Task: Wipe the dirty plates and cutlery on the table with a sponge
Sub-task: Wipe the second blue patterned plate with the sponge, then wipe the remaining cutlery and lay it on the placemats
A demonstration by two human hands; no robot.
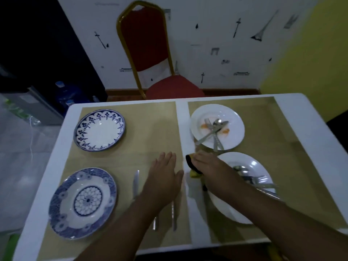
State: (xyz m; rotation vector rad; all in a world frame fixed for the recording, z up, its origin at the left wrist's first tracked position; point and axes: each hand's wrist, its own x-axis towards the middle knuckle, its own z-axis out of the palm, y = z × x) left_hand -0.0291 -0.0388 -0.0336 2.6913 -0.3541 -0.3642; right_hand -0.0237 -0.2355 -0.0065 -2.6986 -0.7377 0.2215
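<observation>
My right hand (209, 166) grips a yellow and black sponge (191, 165) near the table's middle strip. Under my right forearm lies a white plate (231, 210) with several pieces of cutlery (252, 178) in it. Behind it, a second white plate (233, 132) carries orange smears, a fork and spoons (213, 129). My left hand (162, 176) hovers flat with fingers apart over the left mat, above some cutlery; a knife (136, 182) lies just left of it and another piece (173, 215) shows under the wrist.
Two blue-patterned plates sit on the left mat, one far (99, 129) and one near (82, 203). A red chair with a gold frame (150, 53) stands behind the white table (316, 132). Water bottles (64, 93) stand on the floor at left.
</observation>
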